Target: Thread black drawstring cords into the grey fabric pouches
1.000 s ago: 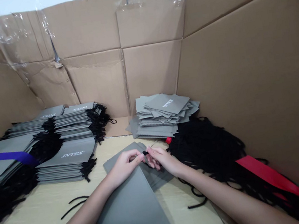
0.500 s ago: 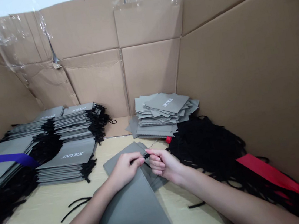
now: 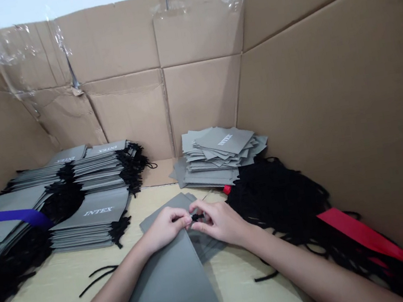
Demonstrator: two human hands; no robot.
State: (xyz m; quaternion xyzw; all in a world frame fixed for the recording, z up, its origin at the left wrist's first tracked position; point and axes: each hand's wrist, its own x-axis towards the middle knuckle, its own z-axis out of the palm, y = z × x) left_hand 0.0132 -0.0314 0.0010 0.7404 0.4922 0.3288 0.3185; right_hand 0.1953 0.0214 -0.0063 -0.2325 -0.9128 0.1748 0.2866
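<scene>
Your right hand (image 3: 220, 223) has closed in on your left hand (image 3: 163, 229); both grips pinch the black drawcord end (image 3: 195, 217) at the mouth of the grey drawstring bag (image 3: 167, 292), which lies flat on the surface (image 3: 244, 286). Cord work is in hand, and it calls for a steady pinch.

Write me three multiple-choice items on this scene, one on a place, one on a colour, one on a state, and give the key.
1. Where is the black cord end?
A) On the cardboard wall
B) Between the fingertips of the left hand and right hand
C) Under the red strip

2. What colour is the band across the far-left bag stack?
A) Red
B) White
C) Purple

3. How do the black cords beyond the right hand lie?
A) In a loose, tangled heap
B) Wound on a spool
C) Hanging from the wall

1: B, both hands' fingertips meet at it.
2: C, the band shows purple.
3: A, the strands lie jumbled together.
</scene>
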